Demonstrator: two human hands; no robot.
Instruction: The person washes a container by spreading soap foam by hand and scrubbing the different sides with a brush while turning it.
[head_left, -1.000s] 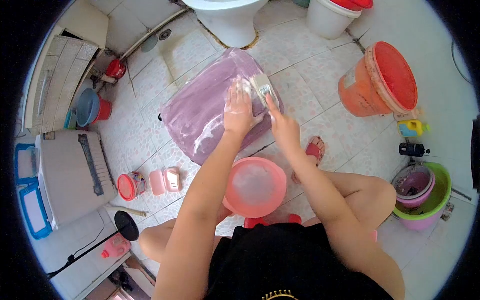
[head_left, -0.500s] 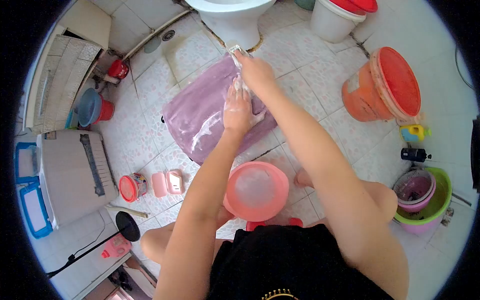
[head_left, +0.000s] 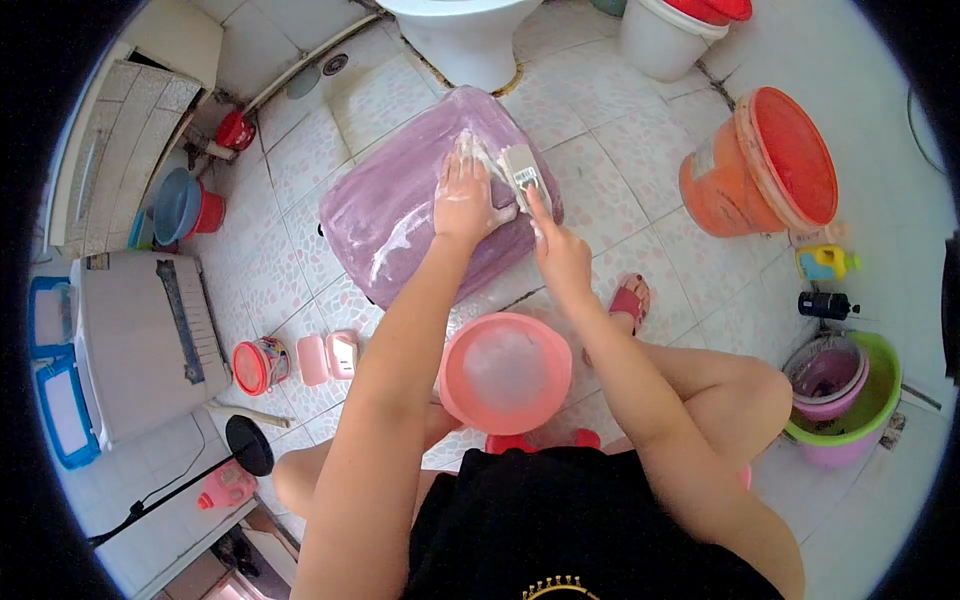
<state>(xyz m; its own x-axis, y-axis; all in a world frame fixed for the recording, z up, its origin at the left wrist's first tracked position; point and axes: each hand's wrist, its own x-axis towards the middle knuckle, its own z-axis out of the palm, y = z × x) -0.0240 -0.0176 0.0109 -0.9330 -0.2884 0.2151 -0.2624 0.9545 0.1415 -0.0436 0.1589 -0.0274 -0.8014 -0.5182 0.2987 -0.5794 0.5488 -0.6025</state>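
A purple, rounded rectangular item [head_left: 390,180], its exact kind unclear, lies on the tiled floor; small black parts show at its left edge. White foam streaks its surface. My left hand [head_left: 464,195] rests flat on top of it, fingers stretched out and foamy. Beside it, my right hand [head_left: 558,250] grips a pale scrubbing brush [head_left: 520,170] with a barcode label on its back. The brush is pressed to the item's right part, bristles mostly hidden. Nearer to me stands a pink basin [head_left: 450,380] holding cloudy, sudsy water.
A toilet [head_left: 470,45] stands just beyond the purple item. On the right are an orange bucket [head_left: 715,185], a yellow bottle [head_left: 822,263] and stacked basins [head_left: 885,385]. To the left are a small red-lidded tub [head_left: 262,365], a pink soap box [head_left: 312,360] and a white appliance [head_left: 135,350].
My right hand has drawn the brush back toward me from the item's far edge, to the right of my left hand. My left hand stays flat on the item. A sandalled foot now shows.
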